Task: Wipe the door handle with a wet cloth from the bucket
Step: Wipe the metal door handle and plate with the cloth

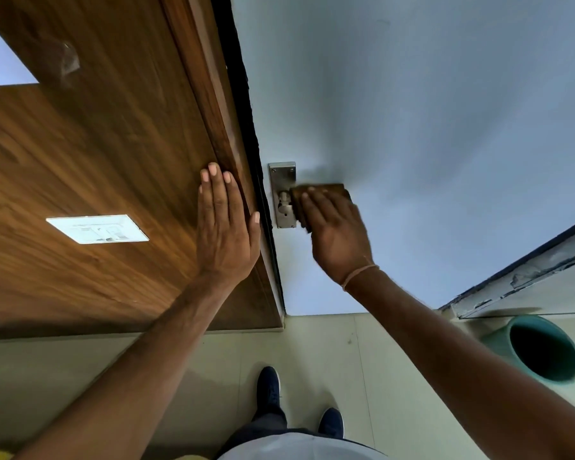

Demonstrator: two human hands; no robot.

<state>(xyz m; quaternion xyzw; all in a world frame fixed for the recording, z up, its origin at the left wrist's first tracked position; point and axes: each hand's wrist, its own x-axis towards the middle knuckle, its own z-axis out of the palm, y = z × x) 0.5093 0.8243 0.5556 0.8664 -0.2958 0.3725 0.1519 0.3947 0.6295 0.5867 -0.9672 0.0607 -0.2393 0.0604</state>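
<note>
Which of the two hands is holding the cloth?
The right hand: it presses a brown cloth over the door handle by the metal plate. The left hand is empty, lying flat on the wooden panel.

Bare forearms, no sleeves in view. Thin pale string band [359,275] around wrist of right hand [337,234]. Left hand [224,234] without rings. Dark navy lace-up shoes [269,390], dark trousers [263,426], white shirt hem [296,448] at bottom edge.

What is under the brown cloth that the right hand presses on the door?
The cloth covers the handle lever, which is hidden. Only the lever's base on the metal plate shows beside the right hand.
</note>
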